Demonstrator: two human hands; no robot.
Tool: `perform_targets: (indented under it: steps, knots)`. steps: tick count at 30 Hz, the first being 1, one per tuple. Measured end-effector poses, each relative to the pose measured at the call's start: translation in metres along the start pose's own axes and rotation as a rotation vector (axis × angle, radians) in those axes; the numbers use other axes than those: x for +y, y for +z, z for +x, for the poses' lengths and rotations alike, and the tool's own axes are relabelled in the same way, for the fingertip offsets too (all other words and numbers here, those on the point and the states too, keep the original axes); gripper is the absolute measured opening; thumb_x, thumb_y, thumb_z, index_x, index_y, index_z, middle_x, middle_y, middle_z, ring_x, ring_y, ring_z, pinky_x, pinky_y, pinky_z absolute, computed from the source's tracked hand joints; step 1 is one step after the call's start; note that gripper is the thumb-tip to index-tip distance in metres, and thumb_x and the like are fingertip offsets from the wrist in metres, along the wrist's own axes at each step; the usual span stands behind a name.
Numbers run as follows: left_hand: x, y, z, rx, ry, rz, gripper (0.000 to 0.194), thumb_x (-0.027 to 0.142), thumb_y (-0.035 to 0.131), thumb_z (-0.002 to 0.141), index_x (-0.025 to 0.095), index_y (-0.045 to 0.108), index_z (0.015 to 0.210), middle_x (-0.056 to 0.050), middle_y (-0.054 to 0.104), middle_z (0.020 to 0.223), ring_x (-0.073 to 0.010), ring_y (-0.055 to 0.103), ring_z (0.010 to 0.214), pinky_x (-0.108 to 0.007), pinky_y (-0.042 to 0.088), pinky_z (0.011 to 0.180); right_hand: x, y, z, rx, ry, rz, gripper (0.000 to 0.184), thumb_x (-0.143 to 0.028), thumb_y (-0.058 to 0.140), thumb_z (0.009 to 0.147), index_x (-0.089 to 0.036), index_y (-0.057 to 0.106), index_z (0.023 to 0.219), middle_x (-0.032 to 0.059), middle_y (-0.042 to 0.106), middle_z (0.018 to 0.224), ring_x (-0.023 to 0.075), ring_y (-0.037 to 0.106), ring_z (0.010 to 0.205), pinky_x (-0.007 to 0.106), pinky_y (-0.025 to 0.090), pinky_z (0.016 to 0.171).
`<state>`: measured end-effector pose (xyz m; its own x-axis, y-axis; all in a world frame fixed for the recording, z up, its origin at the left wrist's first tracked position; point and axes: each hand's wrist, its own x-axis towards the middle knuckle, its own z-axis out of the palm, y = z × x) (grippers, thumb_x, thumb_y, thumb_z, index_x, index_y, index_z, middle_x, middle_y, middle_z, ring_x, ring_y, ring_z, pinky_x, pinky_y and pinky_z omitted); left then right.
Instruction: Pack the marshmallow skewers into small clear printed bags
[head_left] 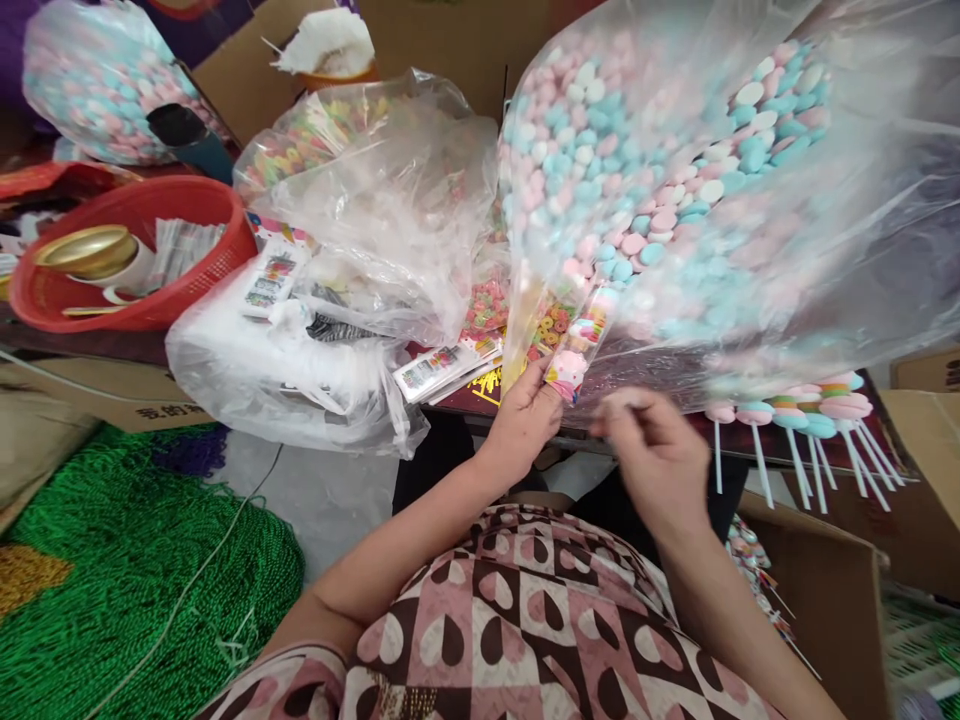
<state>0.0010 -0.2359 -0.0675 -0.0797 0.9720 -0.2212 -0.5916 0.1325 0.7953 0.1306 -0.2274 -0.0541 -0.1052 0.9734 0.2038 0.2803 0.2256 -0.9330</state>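
Heart-patterned clothing [487, 600] nearest camera, below the hands. Left hand [525, 420]: thumb and fingers pinched on a narrow clear packet with bright print [568, 375]; packet sits just beyond its fingertips, in front of the big bag. Right hand [656, 450]: apart from the left, just right of the packet, fingers curled, blurred; cannot tell if it grips anything.

Ahead and right of both hands, a large clear bag [900, 200] of pink, blue and white sweets. Right of the right hand, sweets on white sticks [793, 415], sticks jutting past the tabletop [454, 401] edge. Just left of the left hand, printed cards [439, 370]; farther left, a red basket [244, 235].

Step in hand, as judged: left steadies packet, right works close by. A next move at the packet would call for a firm left pinch, right fingertips precise, loose plastic kept clear.
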Motion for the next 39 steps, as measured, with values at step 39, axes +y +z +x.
perform_targets:
  steps: [39]
  knots:
    - [0.014,-0.017,0.007,-0.105,0.126,0.512,0.047,0.056,0.046,0.094,0.018,0.057,0.069,0.000,0.060,0.065,-0.0117,0.054,0.064,-0.026,0.046,0.069,0.000,0.009,0.013,-0.032,0.173,0.270,0.042,-0.047,0.067,0.088,-0.026,0.065,0.124,0.0058,0.072,0.121,0.0241,0.067,0.111,0.046,0.050,0.103]
